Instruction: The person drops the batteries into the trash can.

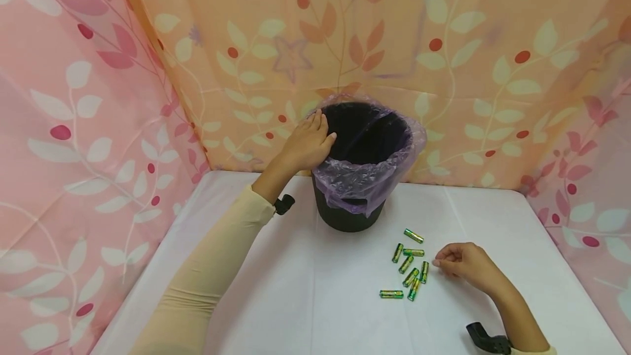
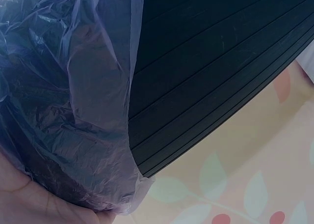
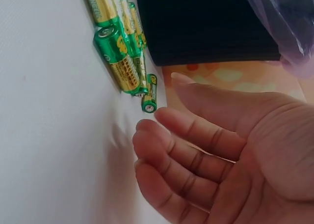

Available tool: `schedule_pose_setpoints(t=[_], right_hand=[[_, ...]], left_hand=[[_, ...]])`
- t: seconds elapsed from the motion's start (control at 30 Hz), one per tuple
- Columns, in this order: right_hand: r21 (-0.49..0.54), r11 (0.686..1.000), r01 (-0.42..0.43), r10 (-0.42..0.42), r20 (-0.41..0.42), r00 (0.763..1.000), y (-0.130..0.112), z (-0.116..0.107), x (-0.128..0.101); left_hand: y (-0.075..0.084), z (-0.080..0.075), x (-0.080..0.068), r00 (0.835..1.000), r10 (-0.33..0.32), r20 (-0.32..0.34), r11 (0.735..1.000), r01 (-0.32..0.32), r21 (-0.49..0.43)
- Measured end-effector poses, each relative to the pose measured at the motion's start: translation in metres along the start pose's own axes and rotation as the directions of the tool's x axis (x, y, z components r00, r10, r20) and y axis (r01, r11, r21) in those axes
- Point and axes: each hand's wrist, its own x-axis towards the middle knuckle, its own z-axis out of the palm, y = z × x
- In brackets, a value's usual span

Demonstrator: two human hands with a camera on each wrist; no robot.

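Closest to the right wrist camera, our right hand (image 1: 465, 265) hangs with fingers loosely curled and thumb apart, pinching nothing that we can see. Just left of its fingertips lies the nearest battery (image 1: 424, 272), long axis running away from us, roughly across the fingers; this hand is much nearer than the other. Seven more batteries (image 1: 406, 264) lie scattered leftward. Beyond them stands the bin (image 1: 347, 222), our left hand (image 1: 307, 144) at its rim; whether it grips, we cannot tell.
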Motion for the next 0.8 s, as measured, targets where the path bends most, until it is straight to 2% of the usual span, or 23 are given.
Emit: schedule_pose_setpoints(t=[0.23, 0.53, 0.8], right_hand=[[-0.035, 0.999, 0.013, -0.013, 0.016, 1.000, 0.005, 0.007, 0.005], [-0.103, 0.992, -0.071, 0.069, -0.016, 0.997, 0.004, 0.019, 0.005], [-0.137, 0.988, -0.075, 0.071, -0.034, 0.997, 0.001, 0.026, 0.007]], left_hand=[[-0.001, -0.001, 0.000, 1.000, 0.001, 0.003, 1.000, -0.001, 0.006], [0.000, 0.001, 0.002, 1.000, 0.011, -0.003, 1.000, -0.011, 0.020], [-0.001, 0.001, 0.002, 1.000, 0.006, -0.004, 1.000, -0.006, 0.020]])
